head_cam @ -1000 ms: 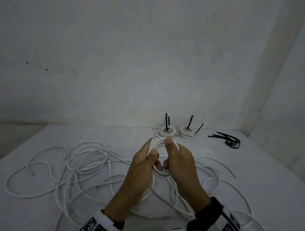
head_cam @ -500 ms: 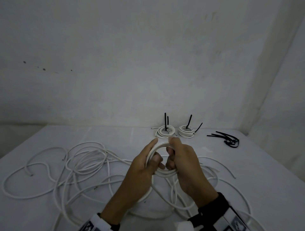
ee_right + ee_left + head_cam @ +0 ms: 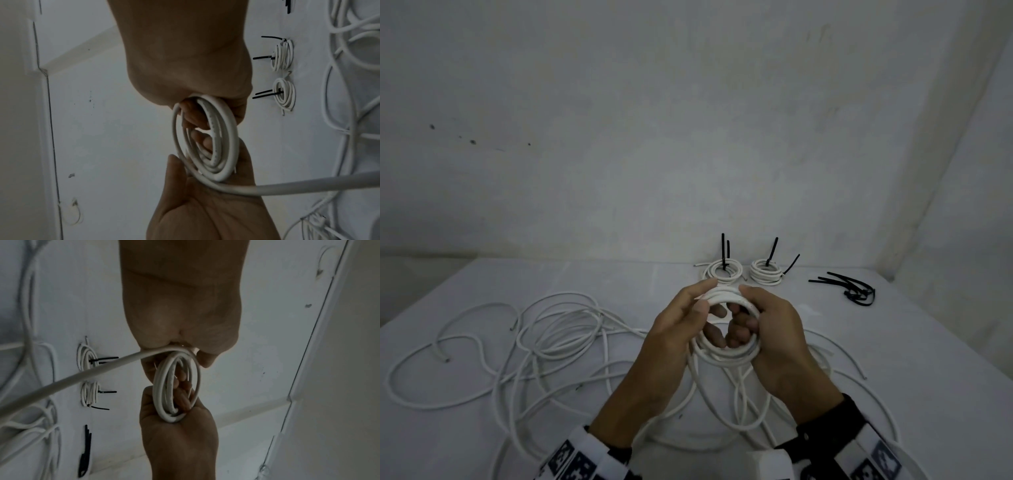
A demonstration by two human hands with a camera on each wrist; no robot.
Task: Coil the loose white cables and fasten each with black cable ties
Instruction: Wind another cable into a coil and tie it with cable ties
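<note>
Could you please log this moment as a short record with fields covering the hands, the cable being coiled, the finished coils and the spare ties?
left hand: grips the left side of the coil
right hand: grips its right side
coil in hand: several white loops, no tie on it, a tail trailing to the table
finished coils: two, tied in black, at the table's far edge
spare ties: black bunch, right of them
loose cables: spread over the table

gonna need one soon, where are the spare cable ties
In the head view the loose black cable ties lie far right on the table, right of the two tied coils.
</note>
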